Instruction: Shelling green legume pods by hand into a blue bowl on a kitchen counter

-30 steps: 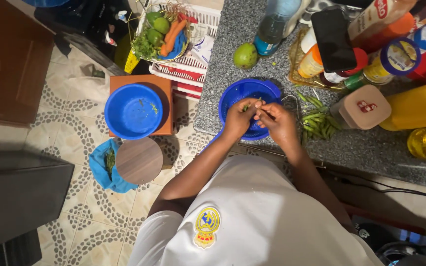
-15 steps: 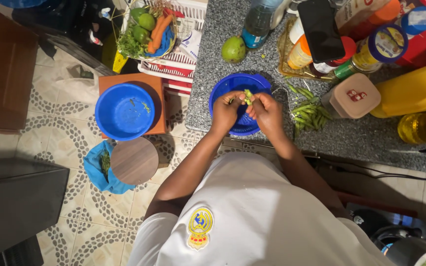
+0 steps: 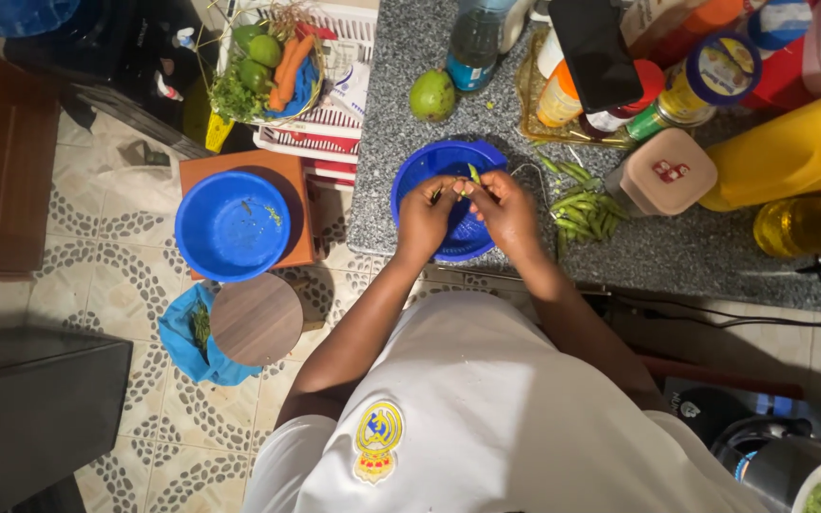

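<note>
Over the blue bowl (image 3: 448,199) on the counter (image 3: 677,249), we pinch one pea pod (image 3: 473,174) between left hand (image 3: 427,211) and right hand (image 3: 505,207), so peas drop in, the pod pile (image 3: 582,204) beside us.

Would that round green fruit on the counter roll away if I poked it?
Probably, a little. The green fruit looks rounded and sits loose on the flat speckled counter, so it may wobble or roll. It seems firm, likely not squishy.
</note>
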